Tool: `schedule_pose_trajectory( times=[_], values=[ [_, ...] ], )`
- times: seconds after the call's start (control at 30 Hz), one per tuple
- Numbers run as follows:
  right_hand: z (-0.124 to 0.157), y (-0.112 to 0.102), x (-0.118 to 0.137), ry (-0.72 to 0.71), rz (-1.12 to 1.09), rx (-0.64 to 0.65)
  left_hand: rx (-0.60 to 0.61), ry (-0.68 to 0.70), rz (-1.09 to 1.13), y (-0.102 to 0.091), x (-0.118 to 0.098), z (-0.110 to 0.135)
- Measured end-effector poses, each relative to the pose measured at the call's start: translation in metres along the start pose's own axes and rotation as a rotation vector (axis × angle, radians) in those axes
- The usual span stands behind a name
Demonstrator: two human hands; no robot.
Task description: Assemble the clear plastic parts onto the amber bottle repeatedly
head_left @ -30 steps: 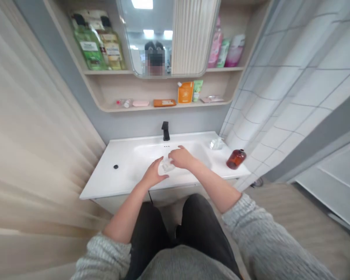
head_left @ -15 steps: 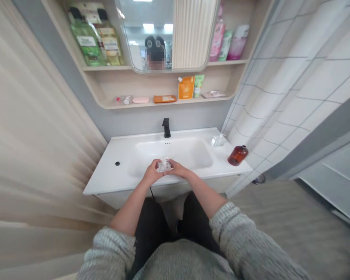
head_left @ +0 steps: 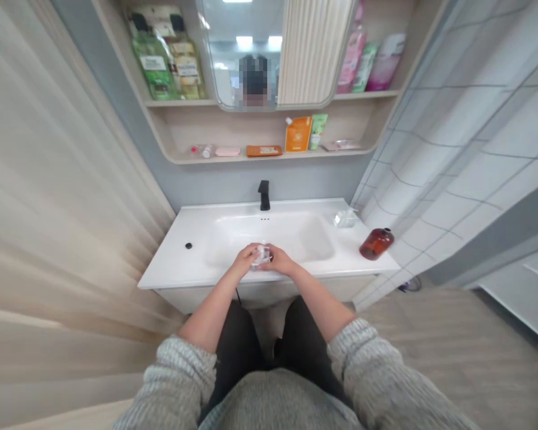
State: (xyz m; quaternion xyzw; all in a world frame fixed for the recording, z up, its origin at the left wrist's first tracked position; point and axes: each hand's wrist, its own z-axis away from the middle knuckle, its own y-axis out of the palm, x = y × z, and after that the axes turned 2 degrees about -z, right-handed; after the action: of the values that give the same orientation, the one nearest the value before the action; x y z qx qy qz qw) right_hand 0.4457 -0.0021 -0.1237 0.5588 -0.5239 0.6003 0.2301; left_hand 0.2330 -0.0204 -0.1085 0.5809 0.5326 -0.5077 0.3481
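Note:
A small clear container (head_left: 262, 257), too blurred to name more closely, is held above the front rim of the white sink (head_left: 291, 239). My left hand (head_left: 245, 259) is closed on its left side, with the fingers near its top. On the other side, my right hand (head_left: 280, 261) grips it with fingers and thumb. Part of the container is hidden behind the fingers. Behind the hands a black faucet (head_left: 264, 196) stands at the back of the basin.
On the counter's right are a clear pump bottle (head_left: 345, 218) and an amber bottle (head_left: 376, 243) lying tilted. A black round fitting (head_left: 189, 245) is on the left. Above, a shelf (head_left: 233, 159) holds an orange pouch (head_left: 298, 134) and a green tube (head_left: 317, 132). A curtain (head_left: 72, 209) hangs at left.
The view has shifted a little. Between my hands the clear container has turned, and my left fingers have moved up toward its top. Both hands still hold it.

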Motion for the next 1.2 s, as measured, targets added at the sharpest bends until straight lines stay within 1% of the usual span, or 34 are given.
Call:
schedule_pose_trajectory(
  times=[0.17,0.3,0.33,0.37,0.4,0.47,0.53,0.57,0.67,0.73,0.8,0.87,0.97,1.1,1.2],
  values=[
    [0.002,0.0,0.006,-0.009,-0.013,-0.036,-0.084,-0.012,-0.033,0.017,0.005,-0.004],
    [0.001,0.002,0.008,-0.008,-0.011,-0.056,-0.259,-0.038,-0.124,0.024,0.01,-0.002],
    [0.001,0.002,0.007,-0.009,-0.005,-0.067,-0.289,-0.034,-0.123,0.026,0.01,-0.002],
    [0.001,0.003,0.007,-0.009,0.002,-0.075,-0.295,-0.023,-0.102,0.026,0.011,-0.001],
    [0.002,0.003,0.007,-0.008,0.006,-0.08,-0.278,-0.009,-0.064,0.027,0.011,-0.001],
    [0.002,0.003,0.006,-0.008,0.002,-0.083,-0.206,0.008,0.04,0.025,0.011,0.0],
    [0.002,0.003,0.006,-0.008,-0.009,-0.084,-0.155,-0.002,0.134,0.021,0.012,0.002],
    [0.002,0.003,0.005,-0.008,-0.01,-0.085,-0.16,-0.012,0.163,0.018,0.013,0.002],
    [0.002,0.003,0.003,0.005,0.005,-0.111,-0.24,-0.016,0.201,0.012,0.014,0.002],
    [0.001,0.003,0.001,0.015,0.015,-0.124,-0.269,-0.017,0.205,0.011,0.013,0.002],
    [0.002,0.003,0.0,0.014,0.016,-0.115,-0.256,-0.039,0.206,0.01,0.011,0.001],
    [0.002,0.003,0.0,0.004,0.016,-0.099,-0.212,-0.066,0.215,0.011,0.008,0.001],
    [0.002,0.003,0.002,-0.007,0.02,-0.11,-0.167,-0.09,0.225,0.011,0.005,0.002],
    [0.004,0.003,0.006,0.011,0.017,-0.106,-0.2,-0.05,0.211,0.01,0.005,0.002],
    [0.006,0.003,0.01,0.005,-0.006,-0.09,-0.17,-0.039,0.239,0.009,0.005,0.002]
  ],
)
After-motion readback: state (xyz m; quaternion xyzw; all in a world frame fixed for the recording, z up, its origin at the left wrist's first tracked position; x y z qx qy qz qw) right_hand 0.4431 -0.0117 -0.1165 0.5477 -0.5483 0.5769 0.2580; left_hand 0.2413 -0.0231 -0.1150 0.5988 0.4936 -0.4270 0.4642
